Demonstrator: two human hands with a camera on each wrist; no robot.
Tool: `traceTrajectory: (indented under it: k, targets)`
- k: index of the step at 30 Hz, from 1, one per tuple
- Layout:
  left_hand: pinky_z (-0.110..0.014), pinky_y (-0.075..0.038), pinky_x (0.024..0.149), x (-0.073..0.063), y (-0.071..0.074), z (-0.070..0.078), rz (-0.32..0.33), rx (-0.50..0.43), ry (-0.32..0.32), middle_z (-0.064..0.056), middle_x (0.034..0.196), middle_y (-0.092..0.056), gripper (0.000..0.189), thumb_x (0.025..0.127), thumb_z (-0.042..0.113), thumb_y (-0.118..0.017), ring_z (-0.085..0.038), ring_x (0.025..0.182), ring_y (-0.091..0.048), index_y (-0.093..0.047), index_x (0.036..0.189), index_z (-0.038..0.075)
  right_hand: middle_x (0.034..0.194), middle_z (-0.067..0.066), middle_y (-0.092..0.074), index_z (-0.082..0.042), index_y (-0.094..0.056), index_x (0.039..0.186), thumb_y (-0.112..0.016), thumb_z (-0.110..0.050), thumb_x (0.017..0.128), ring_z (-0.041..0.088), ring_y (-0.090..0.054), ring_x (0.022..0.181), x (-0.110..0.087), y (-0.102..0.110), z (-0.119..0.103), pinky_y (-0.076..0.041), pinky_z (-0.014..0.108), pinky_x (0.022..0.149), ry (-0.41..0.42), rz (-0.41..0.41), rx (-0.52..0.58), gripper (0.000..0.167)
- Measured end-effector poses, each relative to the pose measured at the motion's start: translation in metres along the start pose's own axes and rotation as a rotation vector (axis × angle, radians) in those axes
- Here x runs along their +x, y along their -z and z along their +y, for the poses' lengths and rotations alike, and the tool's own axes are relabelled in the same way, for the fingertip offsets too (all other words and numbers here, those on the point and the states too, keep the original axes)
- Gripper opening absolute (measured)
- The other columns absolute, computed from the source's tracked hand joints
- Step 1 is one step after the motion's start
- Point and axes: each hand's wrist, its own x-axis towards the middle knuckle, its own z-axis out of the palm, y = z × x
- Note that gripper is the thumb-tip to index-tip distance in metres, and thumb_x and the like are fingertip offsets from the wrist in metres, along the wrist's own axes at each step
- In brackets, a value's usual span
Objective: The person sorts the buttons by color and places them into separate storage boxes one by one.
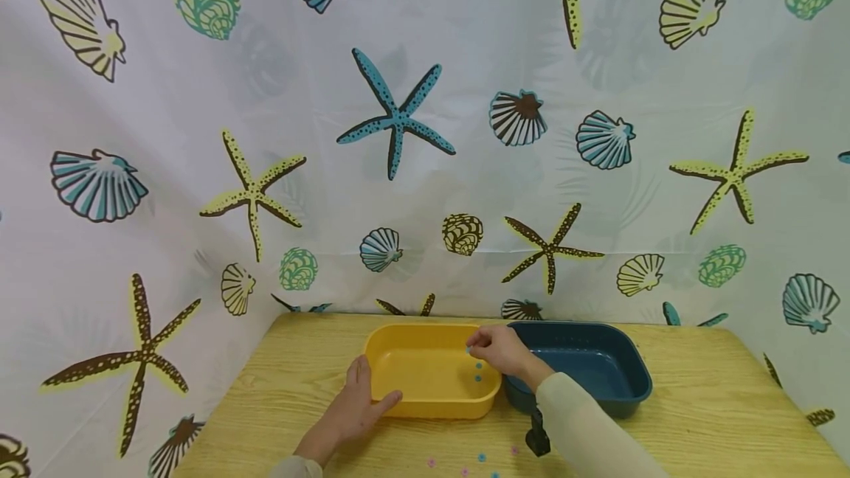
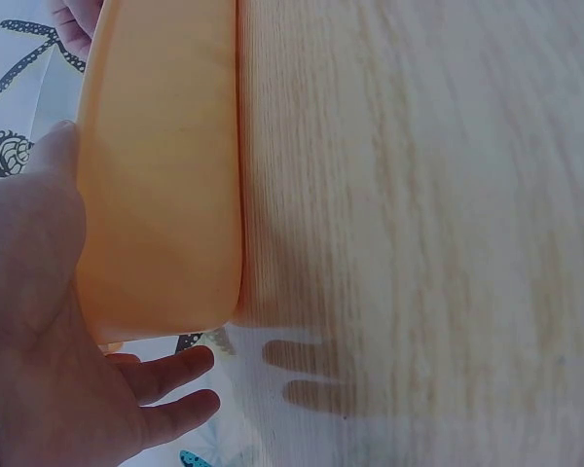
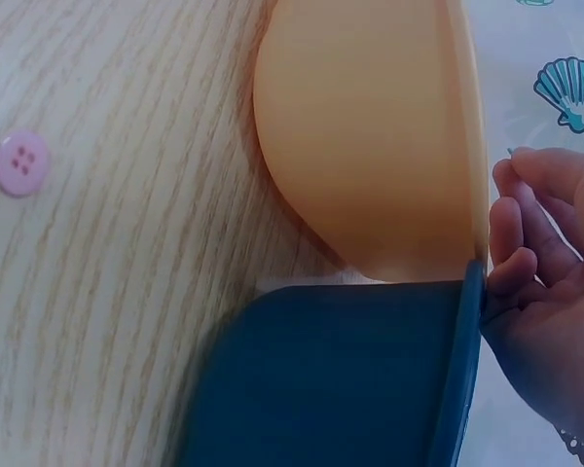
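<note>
My right hand (image 1: pixel 501 349) pinches a small blue button (image 1: pixel 468 350) between thumb and fingertips above the right part of a yellow tub (image 1: pixel 432 409). Only a thin edge of that button shows in the right wrist view. Two more blue buttons (image 1: pixel 478 378) lie inside the tub at its right end. At the tub's left front corner, my left hand (image 1: pixel 356 404) touches the side with fingers spread and straight; its thumb lies near the rim in the left wrist view. Tub walls hide part of the right hand's surroundings from the wrist cameras.
A dark blue tub (image 1: pixel 631 408) stands against the yellow one on the right, under my right forearm. Several loose buttons lie on the wooden table (image 1: pixel 704 404) in front, among them a pink button (image 3: pixel 21 162). A shell-patterned curtain (image 1: pixel 465 168) hangs behind the table.
</note>
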Motion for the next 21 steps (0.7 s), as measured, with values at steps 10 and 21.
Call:
traceTrajectory:
  k: [10,21]
  targets:
    - [-0.053,-0.036,0.098,-0.001,0.001,0.002,0.006,-0.001,-0.009,-0.036,0.148,-0.003,0.102,0.091,0.056,-0.051,-0.049,0.122,-0.04,-0.001,0.144,-0.016,0.096,0.003,-0.066,-0.004,-0.067,0.11,-0.059,-0.009,0.094,0.02,-0.062,0.088,-0.009,0.006,0.0,-0.052,0.033,0.074,0.039,-0.029,-0.025,0.019]
    - [-0.053,-0.033,0.101,-0.001,-0.001,0.001,-0.01,-0.028,-0.001,-0.036,0.149,0.0,0.103,0.091,0.056,-0.051,-0.049,0.126,-0.034,0.001,0.144,-0.015,0.088,-0.002,-0.063,-0.007,-0.068,0.102,-0.06,-0.007,0.092,0.013,-0.059,0.08,-0.028,0.021,-0.004,-0.05,0.027,0.069,0.123,-0.042,-0.066,0.013]
